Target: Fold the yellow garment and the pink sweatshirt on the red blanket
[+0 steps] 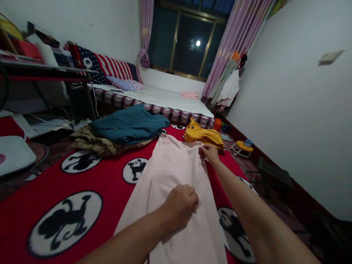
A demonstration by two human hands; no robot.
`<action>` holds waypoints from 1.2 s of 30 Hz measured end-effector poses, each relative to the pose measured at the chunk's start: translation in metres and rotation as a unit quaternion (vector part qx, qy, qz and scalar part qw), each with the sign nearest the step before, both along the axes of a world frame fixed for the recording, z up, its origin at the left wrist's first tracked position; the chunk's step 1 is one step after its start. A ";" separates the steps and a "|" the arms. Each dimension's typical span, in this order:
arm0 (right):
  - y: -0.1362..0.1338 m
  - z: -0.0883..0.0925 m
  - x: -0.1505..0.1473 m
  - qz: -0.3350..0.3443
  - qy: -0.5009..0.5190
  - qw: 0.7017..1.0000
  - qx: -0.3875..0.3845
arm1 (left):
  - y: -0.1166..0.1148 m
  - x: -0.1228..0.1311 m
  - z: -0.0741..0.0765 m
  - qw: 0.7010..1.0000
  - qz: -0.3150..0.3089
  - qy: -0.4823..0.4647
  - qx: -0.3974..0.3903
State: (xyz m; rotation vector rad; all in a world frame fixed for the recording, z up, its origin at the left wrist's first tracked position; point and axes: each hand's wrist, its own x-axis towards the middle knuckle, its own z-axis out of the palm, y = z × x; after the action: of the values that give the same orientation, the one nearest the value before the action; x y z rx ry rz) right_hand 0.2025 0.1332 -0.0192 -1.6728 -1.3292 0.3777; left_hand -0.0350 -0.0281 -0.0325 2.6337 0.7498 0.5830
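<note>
A long pale pink garment (pixel 176 168) lies spread lengthwise over a red blanket (pixel 115 216) with round monkey pictures. Its kind is not certain; it looks like a skirt or dress. At the far right corner of its upper edge, my right hand (pixel 211 154) pinches the fabric. My left hand (pixel 180 205) rests curled on the middle of the garment, and whether cloth is caught in its fingers is hidden. Just beyond the right hand sits a folded yellow garment (pixel 203 134). A teal garment (pixel 132 124) lies on a brown patterned cloth (pixel 96 143) at the far left.
Behind the blanket stands a low bed (pixel 165 97) with pillows and a folded pink cloth (pixel 189 95). A cluttered desk (pixel 46 69) and a white chair (pixel 13 156) are on the left. On the right are a small yellow stool (pixel 243 146) and hanging clothes (pixel 229 86).
</note>
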 end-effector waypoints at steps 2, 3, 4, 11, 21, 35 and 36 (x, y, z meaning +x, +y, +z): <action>0.006 -0.003 0.003 -0.019 0.042 0.999 0.004 | 0.000 -0.001 -0.003 0.999 -0.043 -0.010 0.009; 0.008 -0.006 0.003 -0.028 0.065 0.997 0.006 | 0.000 -0.001 -0.004 0.998 -0.060 -0.011 0.009; 0.010 -0.008 0.002 -0.033 0.087 0.996 0.007 | 0.000 -0.001 -0.005 0.997 -0.073 -0.009 0.006; 0.011 -0.011 -0.002 -0.012 0.178 0.984 0.024 | -0.005 -0.004 0.000 0.996 -0.058 -0.056 -0.029; -0.003 -0.025 -0.012 0.078 0.044 0.996 0.025 | 0.028 -0.013 -0.011 0.976 0.215 -0.034 -0.027; -0.177 -0.010 -0.072 0.217 -0.231 0.943 0.104 | 0.044 -0.024 -0.009 0.979 0.180 -0.076 -0.056; -0.182 -0.010 -0.067 0.210 -0.236 0.943 0.101 | 0.043 -0.024 -0.009 0.978 0.184 -0.085 -0.055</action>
State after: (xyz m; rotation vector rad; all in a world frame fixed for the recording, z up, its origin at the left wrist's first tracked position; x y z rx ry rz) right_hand 0.1354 -0.0488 -0.0297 -1.3426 -2.0215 0.0710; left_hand -0.0593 0.0152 -0.0413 2.3211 1.1887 0.8272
